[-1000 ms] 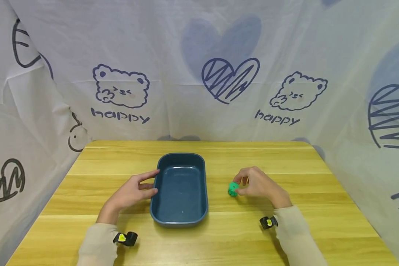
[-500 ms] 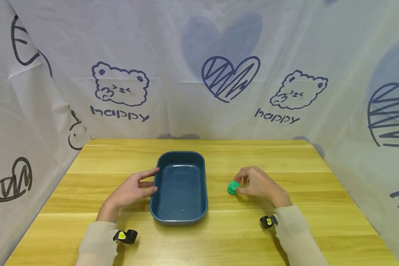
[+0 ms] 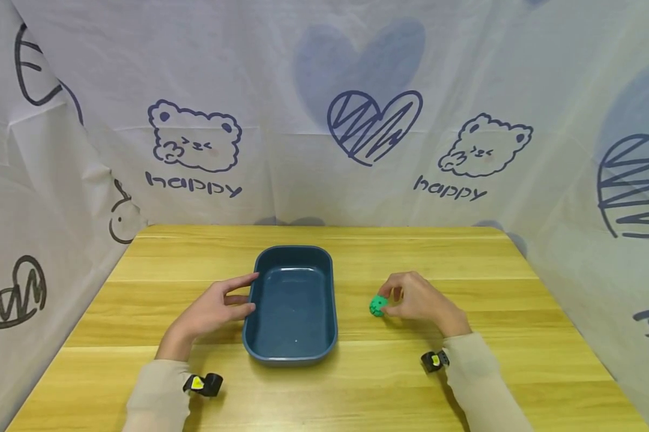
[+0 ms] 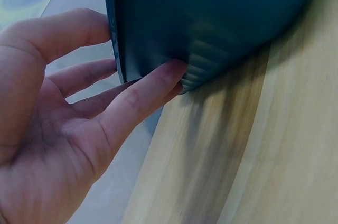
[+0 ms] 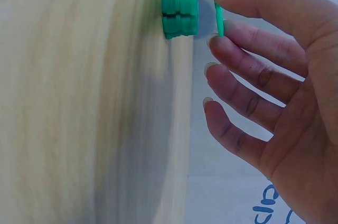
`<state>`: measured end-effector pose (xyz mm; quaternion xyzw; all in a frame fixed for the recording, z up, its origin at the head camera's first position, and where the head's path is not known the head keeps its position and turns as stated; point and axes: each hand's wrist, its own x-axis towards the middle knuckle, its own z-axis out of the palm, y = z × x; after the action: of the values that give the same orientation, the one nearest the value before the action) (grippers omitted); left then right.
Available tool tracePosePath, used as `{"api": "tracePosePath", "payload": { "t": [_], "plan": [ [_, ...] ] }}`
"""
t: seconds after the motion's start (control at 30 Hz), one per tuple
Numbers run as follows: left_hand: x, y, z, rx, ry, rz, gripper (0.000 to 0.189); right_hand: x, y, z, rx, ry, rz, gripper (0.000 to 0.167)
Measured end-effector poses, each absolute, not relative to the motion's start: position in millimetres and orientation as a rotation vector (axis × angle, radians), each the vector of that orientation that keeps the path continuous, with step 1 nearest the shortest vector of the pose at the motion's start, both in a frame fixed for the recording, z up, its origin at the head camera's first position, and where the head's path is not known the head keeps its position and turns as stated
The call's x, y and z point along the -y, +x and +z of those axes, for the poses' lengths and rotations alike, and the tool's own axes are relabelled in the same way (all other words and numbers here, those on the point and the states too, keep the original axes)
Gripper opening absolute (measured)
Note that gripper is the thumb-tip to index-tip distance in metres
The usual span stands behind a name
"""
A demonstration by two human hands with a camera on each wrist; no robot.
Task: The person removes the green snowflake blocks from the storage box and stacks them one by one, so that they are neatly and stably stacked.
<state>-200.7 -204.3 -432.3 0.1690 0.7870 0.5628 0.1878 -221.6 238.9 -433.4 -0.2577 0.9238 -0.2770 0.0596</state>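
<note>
A deep blue rectangular dish (image 3: 294, 321) with rounded corners stands left of centre on the table. My left hand (image 3: 213, 309) rests spread, fairly straight fingers along its left side, two fingertips at the rim in the head view. In the left wrist view one finger lies against the dish's outer wall (image 4: 211, 18). To the right of the dish, my right hand (image 3: 420, 300) pinches a thin green disc (image 5: 218, 12) between thumb and fingertips. A short green stack of round, notched-edge pieces (image 5: 180, 10) sits on the table, with a small gap between it and the disc.
The light wood-grain table (image 3: 443, 378) runs back to a white cloth (image 3: 281, 72) printed with bears and hearts, which also hangs at both sides. Black camera straps circle both wrists, over beige sleeves (image 3: 159, 396).
Both hands and the dish stay almost where they were. The green disc has shifted very slightly over the stack, still in my right fingertips.
</note>
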Motion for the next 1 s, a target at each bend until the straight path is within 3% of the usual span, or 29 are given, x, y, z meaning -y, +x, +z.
{"api": "tracePosePath", "payload": {
  "t": [1.0],
  "plan": [
    [202.6,-198.4,-431.0,-2.225,0.454,1.574,0.069,-239.2,-222.3,-437.5,-2.759,-0.794,-0.843,0.013]
  ]
}}
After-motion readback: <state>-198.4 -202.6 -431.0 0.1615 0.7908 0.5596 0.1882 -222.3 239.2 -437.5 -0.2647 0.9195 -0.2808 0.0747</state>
